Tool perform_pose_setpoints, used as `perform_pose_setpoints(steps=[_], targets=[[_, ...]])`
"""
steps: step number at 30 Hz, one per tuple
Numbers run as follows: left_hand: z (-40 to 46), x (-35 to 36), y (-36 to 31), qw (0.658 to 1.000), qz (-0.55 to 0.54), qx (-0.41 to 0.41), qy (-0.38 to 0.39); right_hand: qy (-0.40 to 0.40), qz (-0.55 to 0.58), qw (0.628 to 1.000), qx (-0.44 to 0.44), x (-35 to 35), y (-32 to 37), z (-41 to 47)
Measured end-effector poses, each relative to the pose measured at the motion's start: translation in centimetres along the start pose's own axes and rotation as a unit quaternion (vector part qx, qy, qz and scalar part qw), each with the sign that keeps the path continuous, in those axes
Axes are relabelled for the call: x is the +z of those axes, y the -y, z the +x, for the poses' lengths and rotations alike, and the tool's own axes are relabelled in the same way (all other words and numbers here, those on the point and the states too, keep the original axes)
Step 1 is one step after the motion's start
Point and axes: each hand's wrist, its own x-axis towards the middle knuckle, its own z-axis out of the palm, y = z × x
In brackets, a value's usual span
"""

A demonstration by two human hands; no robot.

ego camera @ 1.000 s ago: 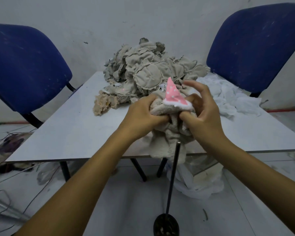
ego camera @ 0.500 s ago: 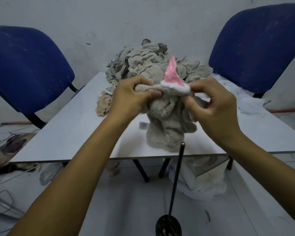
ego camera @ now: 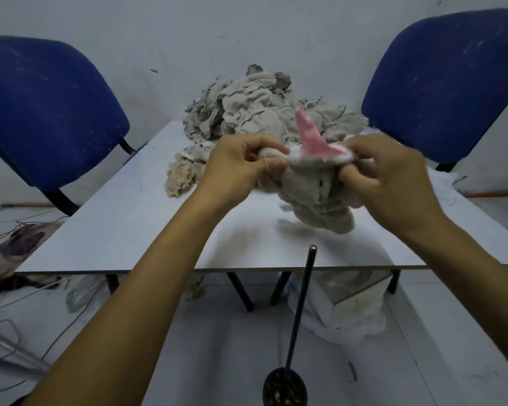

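I hold a beige plush toy skin [ego camera: 314, 194] above the white table [ego camera: 135, 230], its body hanging down between my hands. A pink cone hat with a white rim [ego camera: 311, 136] sticks up from its top. My left hand [ego camera: 241, 168] grips the fuzzy fabric at the left of the hat. My right hand [ego camera: 390, 177] pinches the fabric and the hat's white rim at the right, with its fingers curled in. The image is blurred around the hat and my right hand.
A heap of beige plush skins [ego camera: 261, 109] lies at the table's far end, with a tan fluffy piece [ego camera: 179, 177] beside it. Blue chairs stand at the left [ego camera: 41, 112] and right [ego camera: 446, 83]. A black rod on a round base [ego camera: 299, 317] stands before the table. White bags [ego camera: 343, 312] sit underneath.
Both hands have lifted the toy higher and farther over the table. The hat now tilts to the left, and my right hand has shifted right along the rim.
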Motion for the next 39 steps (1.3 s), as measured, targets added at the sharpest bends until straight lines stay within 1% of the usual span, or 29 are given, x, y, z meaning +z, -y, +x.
perform_pose_setpoints(steps=[1, 2, 5, 6, 8, 11, 12, 14, 15, 18, 19, 21, 23, 25, 27, 30, 31, 32, 33, 35, 36, 38, 39], targets=[[-0.1, 0.3, -0.1, 1.000, 0.010, 0.005, -0.001, 0.036, -0.016, 0.999, 0.023, 0.1, -0.2, 0.0], [-0.3, 0.5, -0.2, 1.000, 0.009, 0.010, -0.016, 0.048, -0.022, 0.998, 0.038, 0.1, -0.3, -0.2], [-0.1, 0.6, -0.7, 0.998, -0.022, 0.017, -0.061, -0.044, -0.005, 0.999, 0.007, -0.3, 0.1, -0.3], [-0.1, 0.4, -0.7, 0.997, -0.026, 0.017, -0.071, -0.047, 0.009, 0.999, 0.003, -0.5, 0.3, -0.2], [-0.2, 0.3, -0.9, 0.995, -0.030, 0.017, -0.091, -0.024, 0.034, 0.999, 0.023, -0.7, 0.6, -0.2], [-0.3, 0.4, -1.2, 0.993, -0.016, 0.035, -0.113, -0.071, 0.020, 0.997, -0.018, -0.8, 0.7, -0.4], [-0.4, 0.3, -1.3, 0.993, -0.006, 0.043, -0.114, -0.069, 0.018, 0.997, -0.020, -0.8, 0.8, -0.2], [-0.5, 0.0, -1.5, 0.994, 0.012, 0.052, -0.098, -0.042, 0.036, 0.998, 0.002, -0.9, 1.1, 0.0], [-0.6, -0.1, -1.7, 0.994, 0.008, 0.056, -0.089, -0.044, 0.042, 0.998, -0.003, -1.0, 1.3, 0.1], [-0.7, -1.1, -2.1, 0.994, -0.063, 0.058, -0.070, -0.070, 0.070, 0.994, -0.049, -2.0, 2.2, 0.4], [-0.6, -1.6, -2.2, 0.994, -0.076, 0.048, -0.058, -0.066, 0.099, 0.992, -0.037, -2.4, 2.4, 0.7], [-0.2, -2.4, -1.8, 0.996, -0.077, 0.011, -0.042, -0.044, 0.147, 0.988, 0.023, -2.6, 2.1, 1.0], [0.0, -2.4, -0.8, 0.998, -0.043, -0.019, -0.040, -0.025, 0.149, 0.985, 0.080, -1.9, 1.3, 0.8], [-0.1, -1.9, 0.6, 0.999, 0.002, -0.038, -0.033, -0.006, 0.139, 0.983, 0.118, -1.0, 0.5, 0.7], [-0.1, -1.1, 1.9, 0.998, 0.028, -0.062, -0.016, 0.029, 0.140, 0.979, 0.148, 0.1, -0.2, 0.6], [0.2, 0.2, 4.0, 0.995, 0.064, -0.074, 0.004, 0.092, 0.119, 0.974, 0.169, 2.4, -1.2, 0.4], [0.4, 0.8, 4.7, 0.994, 0.076, -0.074, 0.019, 0.114, 0.106, 0.973, 0.169, 3.3, -1.6, 0.3], [0.6, 1.5, 5.4, 0.991, 0.109, -0.068, 0.039, 0.138, 0.095, 0.972, 0.167, 4.2, -2.0, 0.2], [1.0, 2.2, 6.2, 0.982, 0.169, -0.055, 0.061, 0.163, 0.085, 0.970, 0.162, 5.1, -2.4, 0.2], [2.0, 3.4, 7.9, 0.948, 0.299, -0.032, 0.100, 0.207, 0.062, 0.966, 0.144, 7.0, -3.1, 0.4], [2.5, 3.9, 8.5, 0.931, 0.345, -0.031, 0.113, 0.221, 0.048, 0.964, 0.137, 7.9, -3.5, 0.6], [3.2, 5.0, 9.9, 0.902, 0.408, -0.049, 0.130, 0.234, 0.038, 0.963, 0.130, 9.4, -3.9, 1.0], [3.4, 5.4, 10.6, 0.894, 0.423, -0.069, 0.131, 0.231, 0.047, 0.963, 0.128, 10.1, -4.0, 1.1]])
